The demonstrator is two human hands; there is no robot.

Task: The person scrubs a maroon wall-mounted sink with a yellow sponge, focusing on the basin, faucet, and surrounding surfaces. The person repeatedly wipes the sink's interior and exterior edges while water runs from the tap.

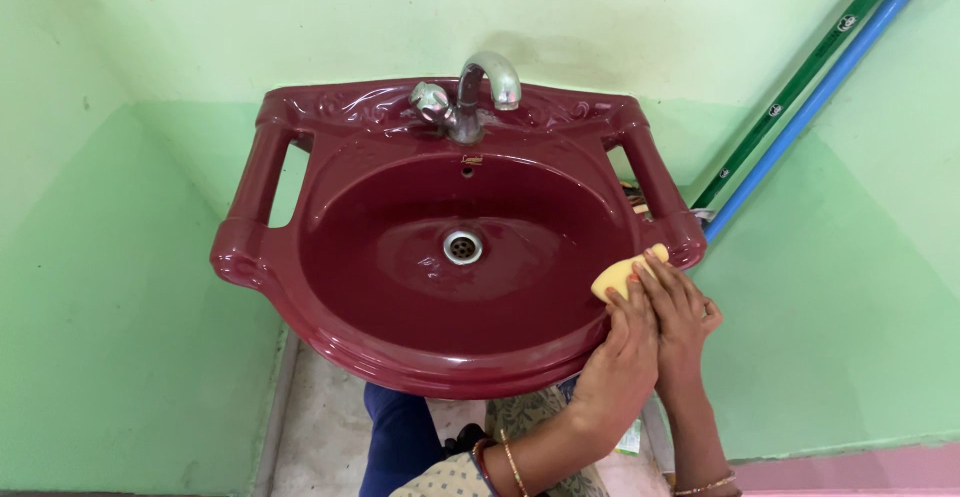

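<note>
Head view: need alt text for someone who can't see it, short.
Two hands, left hand and right hand, press a yellow sponge against the right rim of a dark red wall-mounted washbasin. A metal tap sits at the back and a drain at the bowl's centre. Green and blue poles lean against the pale green wall on the right.

One head-worn view looks steeply down from close above at the glossy maroon ceramic washbasin (400, 287). It faces the pale green painted wall (300, 17).
</note>
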